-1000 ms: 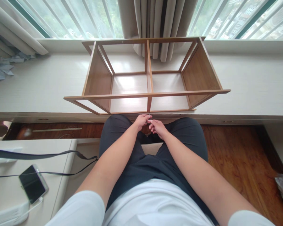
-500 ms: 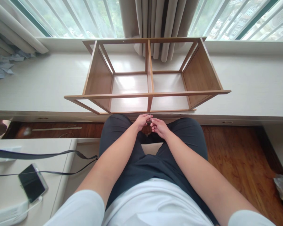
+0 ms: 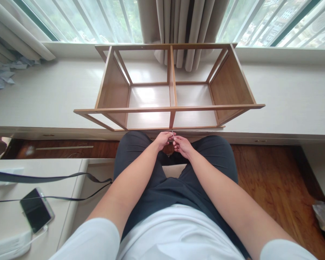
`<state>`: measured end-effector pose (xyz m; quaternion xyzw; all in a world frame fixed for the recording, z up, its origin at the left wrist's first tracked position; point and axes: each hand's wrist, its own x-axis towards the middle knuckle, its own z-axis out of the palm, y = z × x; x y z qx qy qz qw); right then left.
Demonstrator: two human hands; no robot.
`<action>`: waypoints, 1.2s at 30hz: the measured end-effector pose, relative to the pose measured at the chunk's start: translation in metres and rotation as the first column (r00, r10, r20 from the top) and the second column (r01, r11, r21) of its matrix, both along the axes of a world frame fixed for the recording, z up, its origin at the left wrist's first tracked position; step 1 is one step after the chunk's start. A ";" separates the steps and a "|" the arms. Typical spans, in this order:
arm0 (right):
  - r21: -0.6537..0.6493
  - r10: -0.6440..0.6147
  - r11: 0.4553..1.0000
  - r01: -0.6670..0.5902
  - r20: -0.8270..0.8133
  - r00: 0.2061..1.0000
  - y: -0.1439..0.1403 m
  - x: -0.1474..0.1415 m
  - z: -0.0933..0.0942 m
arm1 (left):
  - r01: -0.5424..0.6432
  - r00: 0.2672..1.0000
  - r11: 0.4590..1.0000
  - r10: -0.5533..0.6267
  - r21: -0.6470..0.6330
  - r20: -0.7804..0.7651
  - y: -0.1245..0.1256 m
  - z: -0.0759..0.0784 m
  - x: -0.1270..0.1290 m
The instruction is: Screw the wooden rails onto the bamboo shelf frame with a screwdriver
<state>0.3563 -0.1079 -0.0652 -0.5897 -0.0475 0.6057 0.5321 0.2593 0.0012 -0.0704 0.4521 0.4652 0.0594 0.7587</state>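
Left hand point(image 3: 164, 139), right hand point(image 3: 181, 145) pinch thin metal piece point(image 3: 172, 134) together.

Bright daylight from the window point(image 3: 97, 18) glares off the sill point(image 3: 43, 94); edges bow, perhaps from a wide lens.

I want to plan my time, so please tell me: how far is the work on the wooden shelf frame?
The wooden shelf frame already stands joined on the white ledge, centre divider in place. The left hand and right hand pinch a small metal piece just below its front edge. No back panel is visible.
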 end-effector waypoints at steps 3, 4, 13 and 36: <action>0.007 0.004 1.000 -0.004 0.018 1.000 0.000 0.000 -0.001 | 0.001 1.000 1.000 -0.001 0.014 -0.004 0.000 0.001 0.000; 0.007 0.006 1.000 -0.006 0.025 1.000 0.000 0.000 -0.001 | 0.000 1.000 1.000 0.000 0.017 -0.003 0.000 0.001 -0.001; -0.013 -0.013 1.000 0.015 0.148 0.989 0.002 -0.002 -0.002 | -0.017 1.000 1.000 0.017 0.014 -0.010 -0.001 0.000 -0.001; 0.001 -0.023 1.000 0.024 0.369 0.929 0.003 -0.003 -0.005 | -0.039 0.997 0.996 0.044 0.077 -0.070 0.000 -0.001 -0.001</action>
